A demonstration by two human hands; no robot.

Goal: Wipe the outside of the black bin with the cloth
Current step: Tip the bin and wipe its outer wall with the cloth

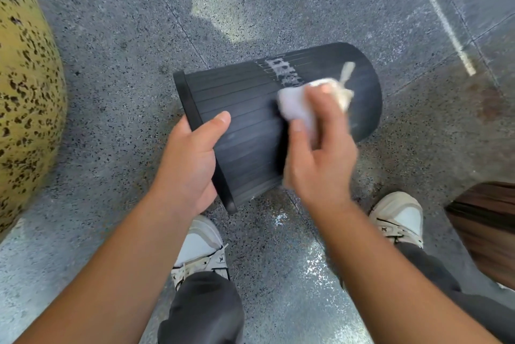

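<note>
One black bin [250, 120], ribbed, is held on its side above the speckled grey floor [111, 37], rim toward 8 o'clock and base toward 2 o'clock; a patch of whitish residue [282, 72] is seen on its upper wall near 12 o'clock of the body. The rim is clasped by the left hand [189, 165], thumb laid along the outer wall, fingers hidden behind the rim. A white cloth [299, 105] is bunched and clenched in the right hand [317, 159] and pressed against the bin's outer wall at mid-body (both are motion-blurred); a frayed tail of the cloth trails toward 1 o'clock. Two pale sneakers, the left one [202, 249] at 6 o'clock and the right one [398, 218] at 4 o'clock, are planted on the floor below the bin; wet glints are noted between them. A yellow mottled surface [25, 93] is recorded at 9 o'clock; a dark wooden panel [487, 226] at 4 o'clock.
</note>
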